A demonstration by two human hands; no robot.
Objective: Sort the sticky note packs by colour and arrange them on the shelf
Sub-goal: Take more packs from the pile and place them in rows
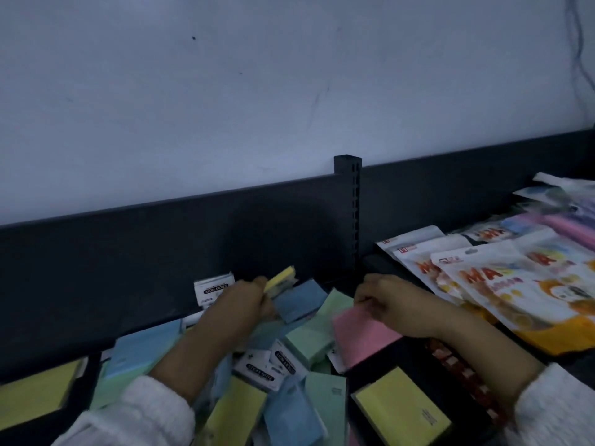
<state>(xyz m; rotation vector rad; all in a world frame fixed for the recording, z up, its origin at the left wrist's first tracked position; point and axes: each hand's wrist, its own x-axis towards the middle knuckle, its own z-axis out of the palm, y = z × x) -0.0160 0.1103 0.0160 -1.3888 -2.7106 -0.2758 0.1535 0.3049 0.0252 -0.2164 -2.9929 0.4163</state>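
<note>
Sticky note packs (309,344): mixed heap, below-left of slotted upright (347,214). My left hand (238,304) pinches yellow pack (280,279) beside upright. My right hand (386,304) curled at pink pack (357,336), grip unclear. Risk: loose heap slides when I pull, colours remix.

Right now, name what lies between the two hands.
Head view: a blue pack and a green pack lie between the left hand, gripping a yellow pack, and the right hand.
</note>
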